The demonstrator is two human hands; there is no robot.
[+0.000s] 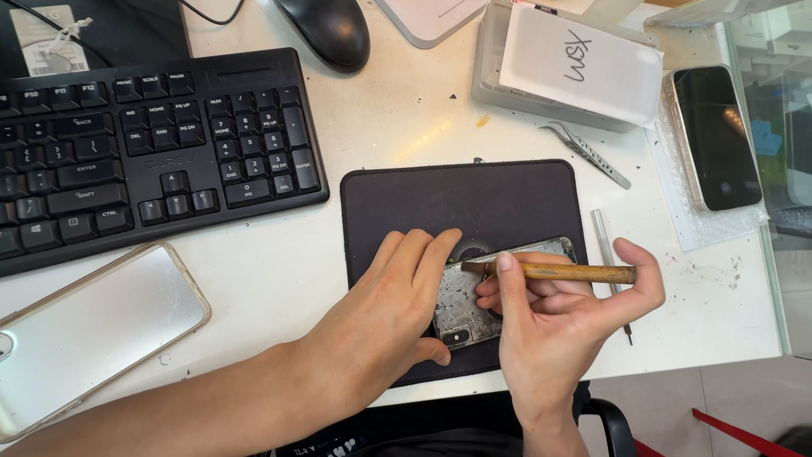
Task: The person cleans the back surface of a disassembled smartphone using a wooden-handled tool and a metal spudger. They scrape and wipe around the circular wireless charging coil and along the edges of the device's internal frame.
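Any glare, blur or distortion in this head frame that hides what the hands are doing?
Head view: sharp and evenly lit around the left hand, right hand and wooden-handled tool; soft shadows on the dark mat; a mild bright streak on the white table; slight wide-angle bending at the keyboard; reflections on the glass at the right edge.

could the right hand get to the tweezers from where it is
Probably yes. The tweezers lie in the open on the white desk beyond the black mat, nothing over them. But the right hand holds a wooden-handled tool, so it is not free.
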